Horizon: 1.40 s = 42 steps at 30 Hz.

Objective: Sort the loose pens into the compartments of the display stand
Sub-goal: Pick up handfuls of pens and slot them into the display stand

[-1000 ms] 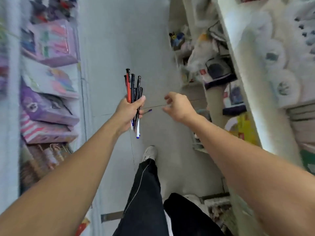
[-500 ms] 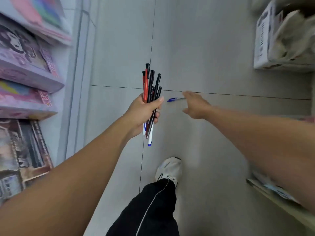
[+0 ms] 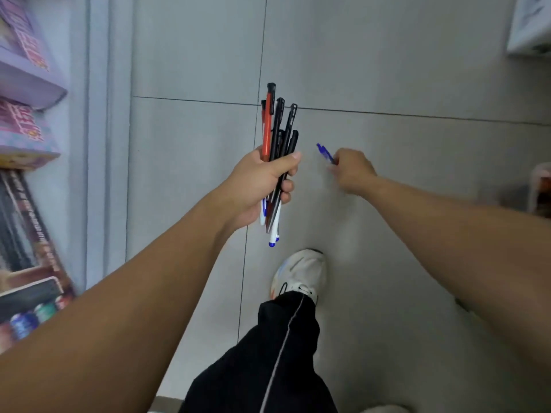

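My left hand (image 3: 262,180) grips a bundle of pens (image 3: 275,132) upright over the grey tiled floor: black ones, a red one, and white ones with blue tips poking out below the fist. To its right, my right hand (image 3: 353,171) is curled around a blue pen (image 3: 325,152), whose end sticks out up and left from the fingers. The display stand is not in view.
Shelves with purple boxed goods (image 3: 24,84) line the left side. A white box (image 3: 530,25) sits at the top right and a blurred container (image 3: 541,189) at the right edge. My white shoe (image 3: 301,272) and black trouser leg stand on the floor (image 3: 387,70) below the hands.
My right hand reached to the blue pen lying on the floor and now holds it lifted. The left hand kept its bundle; the view tilted further down at the floor.
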Available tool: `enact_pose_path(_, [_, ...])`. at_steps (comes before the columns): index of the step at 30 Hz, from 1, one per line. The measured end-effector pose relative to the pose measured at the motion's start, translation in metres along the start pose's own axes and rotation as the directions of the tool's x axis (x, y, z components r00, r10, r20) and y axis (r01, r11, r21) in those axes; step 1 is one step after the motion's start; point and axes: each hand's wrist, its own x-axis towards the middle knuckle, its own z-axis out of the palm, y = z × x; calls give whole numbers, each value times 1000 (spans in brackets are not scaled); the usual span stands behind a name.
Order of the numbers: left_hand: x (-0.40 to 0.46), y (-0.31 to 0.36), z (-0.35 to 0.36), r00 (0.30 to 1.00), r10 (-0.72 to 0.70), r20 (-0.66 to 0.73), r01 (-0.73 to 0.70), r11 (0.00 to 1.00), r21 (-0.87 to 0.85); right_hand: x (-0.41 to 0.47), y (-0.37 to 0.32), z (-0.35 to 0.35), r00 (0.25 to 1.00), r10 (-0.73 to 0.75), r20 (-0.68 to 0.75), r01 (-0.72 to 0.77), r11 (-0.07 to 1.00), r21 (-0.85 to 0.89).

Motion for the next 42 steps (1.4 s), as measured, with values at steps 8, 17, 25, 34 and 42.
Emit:
enact_pose_path(8, [-173, 136, 94, 988, 108, 114, -112, 993, 26, -260, -51, -248, 990, 141, -6, -7, 92, 996])
enact_pose_path(17, [-482, 298, 269, 869, 190, 458, -276, 953, 129, -609, -57, -530, 881, 355, -311, 321, 33, 946])
enact_pose_path(25, [-681, 259, 418, 658, 166, 734, -504, 822, 265, -860, 14, -590, 511, 499, -700, 554, 432, 712])
enact_pose_path(34, [-760, 222, 511, 609, 121, 784, -497, 829, 258, -967, 87, -575, 300, 713, -634, 508, 443, 739])
enact_pose_path(42, [-764, 214, 538, 519, -68, 852, -425, 845, 326, -1050, 132, -615, -408, 589, -697, 268, 808, 526])
